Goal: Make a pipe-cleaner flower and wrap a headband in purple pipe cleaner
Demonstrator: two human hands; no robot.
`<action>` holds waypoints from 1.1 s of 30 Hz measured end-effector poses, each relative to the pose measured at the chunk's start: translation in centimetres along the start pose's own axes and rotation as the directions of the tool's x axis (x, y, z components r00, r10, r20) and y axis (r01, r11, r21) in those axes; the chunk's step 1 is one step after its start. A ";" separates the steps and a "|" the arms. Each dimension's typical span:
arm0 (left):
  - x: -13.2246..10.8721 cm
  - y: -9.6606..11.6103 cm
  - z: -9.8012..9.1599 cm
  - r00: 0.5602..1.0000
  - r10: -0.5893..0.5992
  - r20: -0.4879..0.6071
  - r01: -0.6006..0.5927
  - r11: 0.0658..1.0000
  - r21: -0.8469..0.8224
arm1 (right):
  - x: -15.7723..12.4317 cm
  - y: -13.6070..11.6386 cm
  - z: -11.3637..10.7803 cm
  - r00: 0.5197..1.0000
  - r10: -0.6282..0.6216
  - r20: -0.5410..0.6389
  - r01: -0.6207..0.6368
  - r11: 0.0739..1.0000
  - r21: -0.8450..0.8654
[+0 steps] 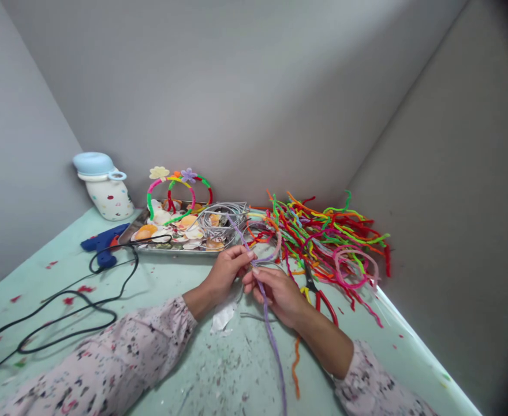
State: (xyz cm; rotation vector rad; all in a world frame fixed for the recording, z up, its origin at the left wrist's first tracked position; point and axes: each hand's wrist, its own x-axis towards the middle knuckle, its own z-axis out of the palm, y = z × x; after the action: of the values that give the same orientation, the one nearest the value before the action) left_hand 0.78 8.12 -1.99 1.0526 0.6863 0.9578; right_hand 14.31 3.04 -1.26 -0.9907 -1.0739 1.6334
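A long purple pipe cleaner [272,341] runs through my fingers, one end rising past my left hand and the other hanging down over the table. My left hand [228,270] is closed, thumb and fingers pinching it where it meets a curved loop [276,249] partly wrapped in purple and pale pink. Just to the right, my right hand [280,293] pinches the same pipe cleaner, its fingertips almost touching the left ones. Thin grey wire shows beside the fingers; how it joins the loop is hidden.
A metal tray [180,252] holds shells, a grey wire coil [219,222] and flower-topped hoops [171,182]. Left are a blue glue gun [104,242], its black cord [119,303] and a white bottle [107,193]. Right lie colourful pipe cleaners [323,237] and scissors [310,280].
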 end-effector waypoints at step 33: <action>0.4 0.0 -0.3 0.988 0.114 -0.104 -0.115 0.993 -0.010 | -0.4 0.0 -0.4 0.993 0.110 0.049 -0.106 0.991 -0.087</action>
State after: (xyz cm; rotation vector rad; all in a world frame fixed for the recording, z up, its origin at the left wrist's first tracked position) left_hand 0.73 8.57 -2.13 1.0423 0.7075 1.1215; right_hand 14.82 2.75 -1.30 -1.0819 -1.1499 1.7223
